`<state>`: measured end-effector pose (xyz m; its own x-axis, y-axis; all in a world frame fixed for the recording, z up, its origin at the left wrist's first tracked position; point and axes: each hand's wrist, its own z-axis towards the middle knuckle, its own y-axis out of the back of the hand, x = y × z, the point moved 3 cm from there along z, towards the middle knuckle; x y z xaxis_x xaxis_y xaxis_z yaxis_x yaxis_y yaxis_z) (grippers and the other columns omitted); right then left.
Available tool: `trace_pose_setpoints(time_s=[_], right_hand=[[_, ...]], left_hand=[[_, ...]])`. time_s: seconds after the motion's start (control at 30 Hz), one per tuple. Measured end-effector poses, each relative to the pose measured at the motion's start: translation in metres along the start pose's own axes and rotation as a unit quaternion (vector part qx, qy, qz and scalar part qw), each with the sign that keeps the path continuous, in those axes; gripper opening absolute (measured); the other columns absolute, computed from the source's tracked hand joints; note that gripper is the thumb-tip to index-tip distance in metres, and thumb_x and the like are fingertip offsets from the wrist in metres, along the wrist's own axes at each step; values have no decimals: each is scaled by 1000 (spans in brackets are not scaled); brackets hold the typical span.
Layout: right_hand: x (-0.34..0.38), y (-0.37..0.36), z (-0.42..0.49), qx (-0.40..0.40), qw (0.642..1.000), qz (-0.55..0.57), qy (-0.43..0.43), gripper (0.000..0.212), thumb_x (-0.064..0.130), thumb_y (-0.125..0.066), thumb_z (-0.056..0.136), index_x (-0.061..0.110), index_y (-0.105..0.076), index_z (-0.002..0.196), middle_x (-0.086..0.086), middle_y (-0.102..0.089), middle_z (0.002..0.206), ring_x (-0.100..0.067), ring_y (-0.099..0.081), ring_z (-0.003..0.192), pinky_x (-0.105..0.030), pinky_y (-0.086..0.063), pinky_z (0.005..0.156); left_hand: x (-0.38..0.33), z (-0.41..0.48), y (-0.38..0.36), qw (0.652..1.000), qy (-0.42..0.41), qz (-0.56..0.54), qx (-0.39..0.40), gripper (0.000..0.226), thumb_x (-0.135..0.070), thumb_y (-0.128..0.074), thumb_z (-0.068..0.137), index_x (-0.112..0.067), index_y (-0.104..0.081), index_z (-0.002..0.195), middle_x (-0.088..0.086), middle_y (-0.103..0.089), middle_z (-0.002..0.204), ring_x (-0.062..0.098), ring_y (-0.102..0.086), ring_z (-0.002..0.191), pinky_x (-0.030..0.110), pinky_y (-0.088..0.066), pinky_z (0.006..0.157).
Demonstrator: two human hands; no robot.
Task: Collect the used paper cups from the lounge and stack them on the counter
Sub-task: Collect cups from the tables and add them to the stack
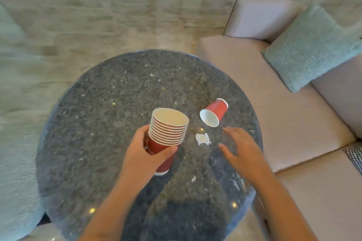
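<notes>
My left hand (145, 152) grips a stack of several nested red paper cups (167, 133), white rims up, held just above the round dark speckled table (109, 123). One more red paper cup (214, 112) lies on its side on the table to the right of the stack, its white mouth turned toward me. My right hand (241, 150) hovers over the table with fingers spread and holds nothing, a short way below and right of the fallen cup.
A small white scrap of paper (202, 139) lies on the table between my hands. A beige sofa (274, 94) with a pale green cushion (311, 49) borders the table on the right. A pale floor surrounds the table at left and beyond.
</notes>
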<state>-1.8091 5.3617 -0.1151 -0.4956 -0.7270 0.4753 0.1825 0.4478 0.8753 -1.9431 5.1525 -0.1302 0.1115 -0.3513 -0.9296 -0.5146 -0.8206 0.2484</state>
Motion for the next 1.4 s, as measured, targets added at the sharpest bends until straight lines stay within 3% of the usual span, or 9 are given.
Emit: trace_pose_setpoints(time_s=[0.13, 0.27, 0.43, 0.53, 0.67, 1.03, 1.2, 1.4], right_hand=[[-26, 10, 39, 42, 997, -20, 67, 45, 21, -65, 82, 15, -51, 124, -3, -55, 123, -21, -49, 114, -19, -29, 89], [-46, 9, 70, 85, 990, -35, 110, 50, 20, -69, 79, 12, -51, 125, -5, -55, 124, -23, -47, 116, -27, -35, 95], [-63, 2, 101, 117, 979, -35, 166, 57, 20, -72, 76, 16, -49, 128, -2, -53, 127, -20, -45, 117, -25, -33, 96], [-64, -1, 115, 133, 965, -27, 226, 61, 19, -75, 72, 22, -50, 127, 4, -51, 128, -15, -44, 117, -18, -28, 96], [-67, -9, 130, 160, 946, -36, 280, 64, 21, -76, 71, 24, -49, 129, 3, -49, 131, -16, -42, 122, -25, -31, 100], [-67, -35, 160, 205, 927, -110, 295, 71, 27, -70, 76, 31, -35, 138, -3, -40, 139, -20, -34, 128, -37, -30, 107], [-72, -45, 160, 271, 940, -78, 194, 84, 36, -69, 76, 37, -16, 142, 2, -43, 129, -17, -44, 112, -34, -42, 95], [-74, -53, 145, 243, 960, 4, 140, 87, 38, -70, 75, 35, -15, 142, 3, -39, 132, -14, -44, 111, -29, -45, 88]], left_hand=[[3, -1, -19, 998, 31, -5, -54, 68, -28, -85, 60, -33, -48, 118, -15, -61, 108, 9, -59, 100, 25, -49, 78], [3, -1, -36, 995, 39, -15, -95, 66, -28, -85, 59, -36, -48, 113, -18, -60, 105, 5, -59, 98, 18, -46, 72], [2, 5, -55, 991, 49, -12, -120, 63, -29, -85, 60, -46, -46, 106, -24, -58, 104, 0, -57, 97, 11, -43, 69], [4, 10, -62, 990, 57, -11, -126, 66, -27, -85, 60, -42, -44, 110, -21, -58, 107, 3, -57, 99, 13, -44, 71], [5, 14, -66, 988, 70, -24, -135, 62, -27, -86, 59, -47, -46, 103, -19, -60, 106, 3, -57, 98, 15, -44, 72], [15, 9, -60, 979, 91, -31, -181, 59, -29, -85, 58, -50, -48, 98, -21, -59, 103, 2, -56, 98, 20, -45, 75], [15, 9, -60, 979, 99, -27, -175, 62, -31, -85, 58, -49, -46, 102, -22, -58, 105, 1, -55, 99, 21, -45, 76], [11, 10, -62, 981, 89, -27, -171, 63, -27, -85, 59, -46, -46, 106, -21, -58, 105, 0, -54, 98, 16, -43, 72]])
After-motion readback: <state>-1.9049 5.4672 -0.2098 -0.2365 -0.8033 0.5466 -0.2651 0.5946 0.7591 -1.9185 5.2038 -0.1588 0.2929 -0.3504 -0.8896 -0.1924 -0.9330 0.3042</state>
